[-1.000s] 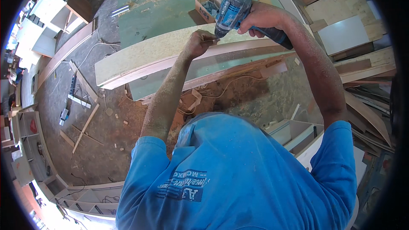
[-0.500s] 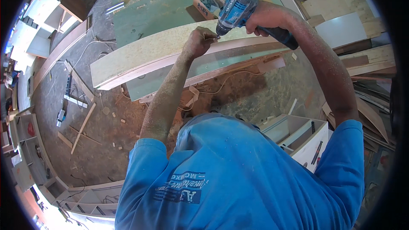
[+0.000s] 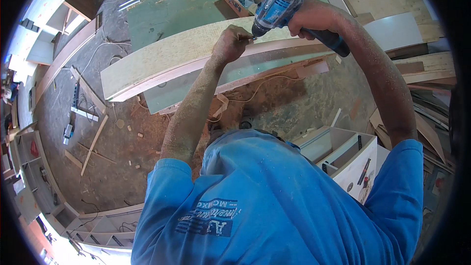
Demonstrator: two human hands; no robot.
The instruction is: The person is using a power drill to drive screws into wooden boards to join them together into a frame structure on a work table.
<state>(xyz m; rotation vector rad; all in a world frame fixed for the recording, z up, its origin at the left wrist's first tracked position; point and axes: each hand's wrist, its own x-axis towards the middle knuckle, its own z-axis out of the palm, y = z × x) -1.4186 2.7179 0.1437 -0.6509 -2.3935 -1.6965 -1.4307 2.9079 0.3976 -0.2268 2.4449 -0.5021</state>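
Note:
A blue and black cordless drill is gripped by its handle in my right hand, fingers wrapped round it. Its chuck points down and left at the top of a long, pale, curved wooden piece. Beside the drill's tip, my left hand is closed in a pinch over the same piece. Whatever sits between its fingertips is too small to make out. Sawdust coats both forearms.
Under the curved piece lies a green worktop with sawdust. Beyond the drill stands a small open carton of hardware. Boards are stacked at right; a white cabinet stands near my right side. Wood strips and cables litter the left floor.
The drill and my right hand have shifted slightly up and right. My left hand keeps its pinch near the drill's tip. The whole view has moved a little.

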